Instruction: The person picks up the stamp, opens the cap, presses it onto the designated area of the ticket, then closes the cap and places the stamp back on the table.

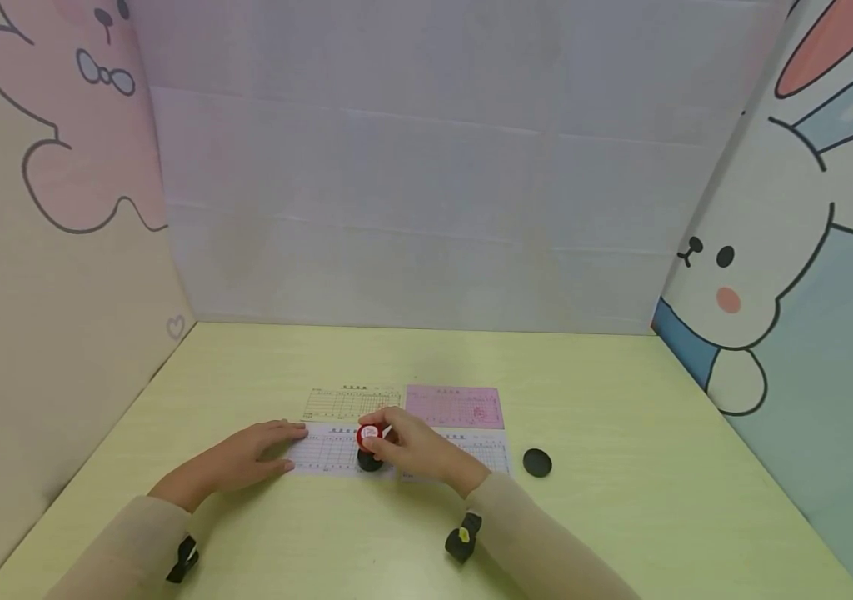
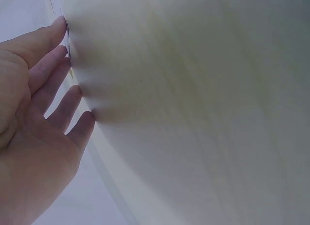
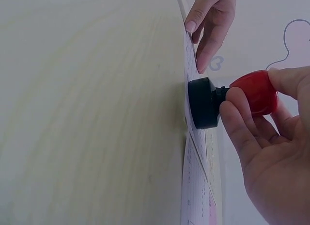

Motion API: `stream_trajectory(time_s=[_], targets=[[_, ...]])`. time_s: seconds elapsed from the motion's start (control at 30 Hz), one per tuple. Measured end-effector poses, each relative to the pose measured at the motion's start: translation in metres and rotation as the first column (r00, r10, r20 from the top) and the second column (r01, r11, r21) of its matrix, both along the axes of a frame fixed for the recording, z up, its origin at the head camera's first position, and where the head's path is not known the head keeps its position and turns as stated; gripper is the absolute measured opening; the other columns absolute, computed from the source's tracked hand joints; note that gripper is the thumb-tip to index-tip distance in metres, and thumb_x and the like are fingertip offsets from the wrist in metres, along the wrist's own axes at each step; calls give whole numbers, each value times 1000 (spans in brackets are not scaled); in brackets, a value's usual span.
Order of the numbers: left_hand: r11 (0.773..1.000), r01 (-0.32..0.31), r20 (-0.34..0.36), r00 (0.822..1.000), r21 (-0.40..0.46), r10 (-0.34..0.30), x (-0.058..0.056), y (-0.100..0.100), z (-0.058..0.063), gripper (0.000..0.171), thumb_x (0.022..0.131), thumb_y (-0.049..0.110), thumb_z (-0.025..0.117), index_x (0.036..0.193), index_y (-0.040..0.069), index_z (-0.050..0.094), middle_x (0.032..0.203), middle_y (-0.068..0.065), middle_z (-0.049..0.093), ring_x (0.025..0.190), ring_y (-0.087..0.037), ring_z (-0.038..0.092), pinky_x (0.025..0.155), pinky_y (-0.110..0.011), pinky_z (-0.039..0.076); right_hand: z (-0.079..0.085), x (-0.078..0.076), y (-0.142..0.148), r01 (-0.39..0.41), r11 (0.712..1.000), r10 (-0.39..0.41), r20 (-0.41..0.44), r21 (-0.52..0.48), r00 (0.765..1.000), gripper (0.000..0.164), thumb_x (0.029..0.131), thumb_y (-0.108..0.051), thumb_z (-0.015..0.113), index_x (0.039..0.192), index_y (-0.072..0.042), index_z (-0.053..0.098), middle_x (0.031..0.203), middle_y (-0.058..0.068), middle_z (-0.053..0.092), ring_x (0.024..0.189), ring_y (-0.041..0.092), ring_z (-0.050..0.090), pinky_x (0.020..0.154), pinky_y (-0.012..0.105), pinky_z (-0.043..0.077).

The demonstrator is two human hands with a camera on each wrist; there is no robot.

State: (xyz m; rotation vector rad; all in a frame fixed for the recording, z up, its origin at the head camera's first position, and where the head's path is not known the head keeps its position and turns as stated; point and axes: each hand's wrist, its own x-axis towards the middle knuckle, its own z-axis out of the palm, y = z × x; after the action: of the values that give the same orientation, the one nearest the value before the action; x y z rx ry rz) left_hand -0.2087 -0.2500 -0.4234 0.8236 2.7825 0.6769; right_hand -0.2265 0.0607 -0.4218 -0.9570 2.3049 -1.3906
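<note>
My right hand (image 1: 415,442) pinches the red handle (image 3: 254,93) of a round stamp between thumb and fingers. The stamp's black base (image 3: 203,104) is down at the white form on the left (image 1: 325,454), flat to it; the contact line is too fine to be sure of. At that form's left edge, my left hand (image 1: 250,457) rests with fingers spread and extended, fingertips on the paper edge and table. In the left wrist view the left hand (image 2: 48,99) holds nothing. Part of the form is hidden behind the stamp and right hand.
Behind lie a yellowish form (image 1: 344,404) and a pink form (image 1: 452,407) with a red stamp mark. Another white form (image 1: 490,446) is partly under the right wrist. A black round lid (image 1: 537,462) lies to the right on the table (image 1: 659,500). Walls stand around three sides.
</note>
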Motion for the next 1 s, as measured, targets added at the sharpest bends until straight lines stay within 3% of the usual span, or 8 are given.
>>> stream_trajectory(time_s=[0.67, 1.0], targets=[[1000, 9, -6, 1000, -4, -10, -2, -1, -3, 50, 96, 24, 69, 139, -1, 57, 144, -20, 52, 135, -50, 40, 108, -65, 32, 0, 0, -1, 9, 1000, -9, 32, 9, 999, 35, 104, -22, 59, 132, -2, 57, 106, -2, 60, 81, 8, 62, 70, 21, 51], [1000, 9, -3, 1000, -5, -9, -2, -1, -2, 50, 96, 24, 69, 139, 0, 57, 144, -20, 53, 135, -50, 40, 109, -65, 32, 8, 2, -1, 19, 999, -21, 35, 37, 999, 36, 105, -27, 57, 133, -5, 57, 106, -6, 61, 84, 9, 64, 74, 23, 52]])
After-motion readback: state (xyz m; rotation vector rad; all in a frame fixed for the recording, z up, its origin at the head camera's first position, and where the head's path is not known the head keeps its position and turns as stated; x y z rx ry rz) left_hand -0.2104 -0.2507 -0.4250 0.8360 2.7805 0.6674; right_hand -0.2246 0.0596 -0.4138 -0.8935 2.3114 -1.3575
